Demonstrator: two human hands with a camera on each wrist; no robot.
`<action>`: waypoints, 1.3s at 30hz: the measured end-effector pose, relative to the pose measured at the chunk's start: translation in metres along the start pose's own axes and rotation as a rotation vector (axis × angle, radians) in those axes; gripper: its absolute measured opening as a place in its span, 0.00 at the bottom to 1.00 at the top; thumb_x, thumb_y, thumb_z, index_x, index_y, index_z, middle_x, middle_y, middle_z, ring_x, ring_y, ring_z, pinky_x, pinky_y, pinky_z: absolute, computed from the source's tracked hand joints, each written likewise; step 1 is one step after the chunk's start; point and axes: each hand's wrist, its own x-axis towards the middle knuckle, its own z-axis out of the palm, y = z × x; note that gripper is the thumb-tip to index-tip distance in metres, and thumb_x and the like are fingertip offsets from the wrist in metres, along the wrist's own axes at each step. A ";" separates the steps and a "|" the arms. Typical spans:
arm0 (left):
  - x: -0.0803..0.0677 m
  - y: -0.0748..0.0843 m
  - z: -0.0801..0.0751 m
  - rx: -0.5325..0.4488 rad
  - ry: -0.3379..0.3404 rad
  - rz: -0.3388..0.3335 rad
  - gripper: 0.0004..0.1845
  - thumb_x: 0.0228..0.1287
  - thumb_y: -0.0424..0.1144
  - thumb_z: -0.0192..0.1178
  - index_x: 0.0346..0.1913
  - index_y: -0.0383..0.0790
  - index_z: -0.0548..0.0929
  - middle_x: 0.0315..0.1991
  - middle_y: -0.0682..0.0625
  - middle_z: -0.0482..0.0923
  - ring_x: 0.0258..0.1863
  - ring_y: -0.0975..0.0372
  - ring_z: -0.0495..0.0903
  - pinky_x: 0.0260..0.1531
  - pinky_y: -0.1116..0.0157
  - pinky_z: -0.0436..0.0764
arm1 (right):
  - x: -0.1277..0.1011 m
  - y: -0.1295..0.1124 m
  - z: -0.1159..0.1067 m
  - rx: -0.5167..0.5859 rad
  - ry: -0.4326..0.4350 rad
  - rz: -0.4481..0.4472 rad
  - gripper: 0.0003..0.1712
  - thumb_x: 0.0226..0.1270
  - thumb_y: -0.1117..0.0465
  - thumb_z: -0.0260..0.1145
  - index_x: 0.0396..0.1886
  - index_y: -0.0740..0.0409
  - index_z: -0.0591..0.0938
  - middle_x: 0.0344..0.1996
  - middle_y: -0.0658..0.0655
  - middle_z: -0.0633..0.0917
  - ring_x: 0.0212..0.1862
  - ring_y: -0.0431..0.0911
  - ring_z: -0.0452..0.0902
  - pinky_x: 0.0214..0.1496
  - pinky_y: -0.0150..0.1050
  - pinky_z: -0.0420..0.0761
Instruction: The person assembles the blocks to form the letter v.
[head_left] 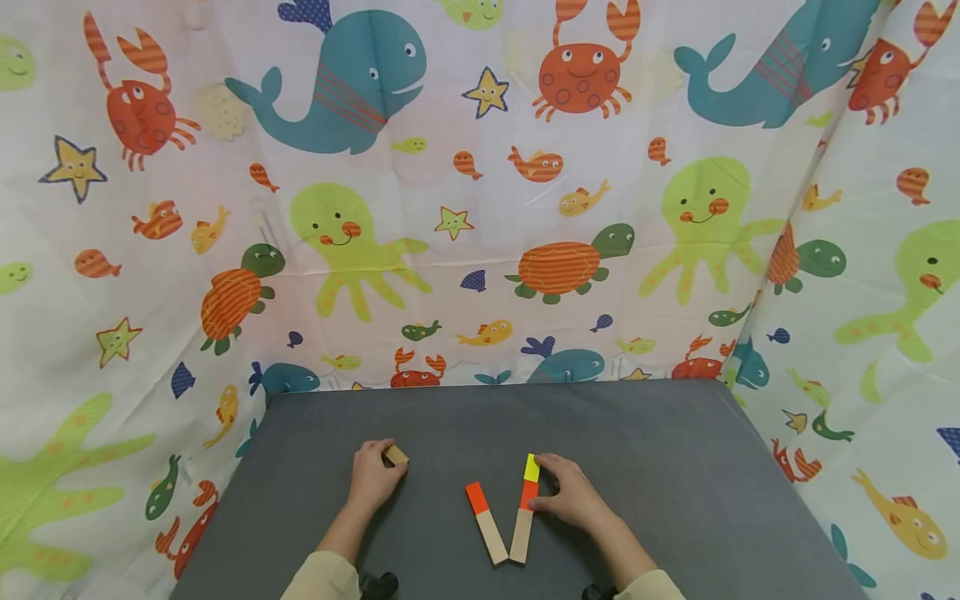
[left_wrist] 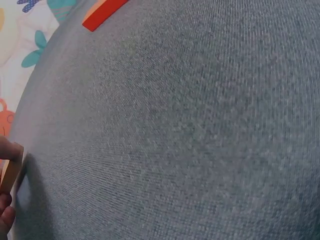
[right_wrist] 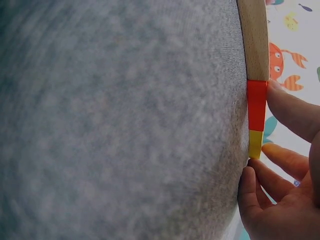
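A plain wooden block (head_left: pixel 396 455) is pinched in my left hand (head_left: pixel 386 468) on the left of the grey table (head_left: pixel 675 450). In the left wrist view the block (left_wrist: pixel 10 170) shows at the left edge beside my fingers (left_wrist: pixel 5 212). My right hand (head_left: pixel 543 485) holds the far end of a wooden stick with a red band and yellow tip (head_left: pixel 529 487). The thumb lies on the red part and the fingers curl at the yellow tip. The right wrist view shows that stick (right_wrist: pixel 256 107) flat on the table with my fingers (right_wrist: pixel 287 112) against it. A second stick with a red tip (head_left: pixel 485 521) lies beside it, and their near ends meet in a V.
A sea-creature patterned cloth (head_left: pixel 480 208) hangs behind and on both sides of the table. The red tip of the second stick (left_wrist: pixel 102 12) appears at the top of the left wrist view. Bare grey surface (left_wrist: pixel 190 140) fills the rest.
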 end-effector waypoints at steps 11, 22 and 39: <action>-0.004 0.002 0.002 -0.035 0.027 0.024 0.30 0.58 0.42 0.72 0.61 0.31 0.80 0.57 0.34 0.76 0.58 0.41 0.74 0.60 0.43 0.72 | -0.001 0.001 -0.001 0.001 -0.002 0.035 0.46 0.53 0.51 0.82 0.70 0.58 0.74 0.70 0.64 0.72 0.71 0.64 0.64 0.69 0.65 0.67; -0.008 0.015 0.003 -0.065 0.040 0.040 0.30 0.56 0.41 0.73 0.61 0.33 0.81 0.57 0.36 0.77 0.57 0.43 0.76 0.58 0.44 0.74 | -0.001 0.000 -0.001 0.002 0.009 0.037 0.45 0.52 0.51 0.82 0.70 0.58 0.75 0.70 0.63 0.73 0.71 0.63 0.65 0.69 0.64 0.68; -0.022 0.029 0.012 -0.135 0.033 0.041 0.28 0.52 0.39 0.76 0.57 0.33 0.84 0.56 0.37 0.77 0.56 0.44 0.77 0.58 0.45 0.75 | 0.001 0.000 0.001 0.011 0.008 0.001 0.45 0.52 0.52 0.82 0.69 0.60 0.75 0.69 0.64 0.74 0.70 0.64 0.66 0.68 0.64 0.68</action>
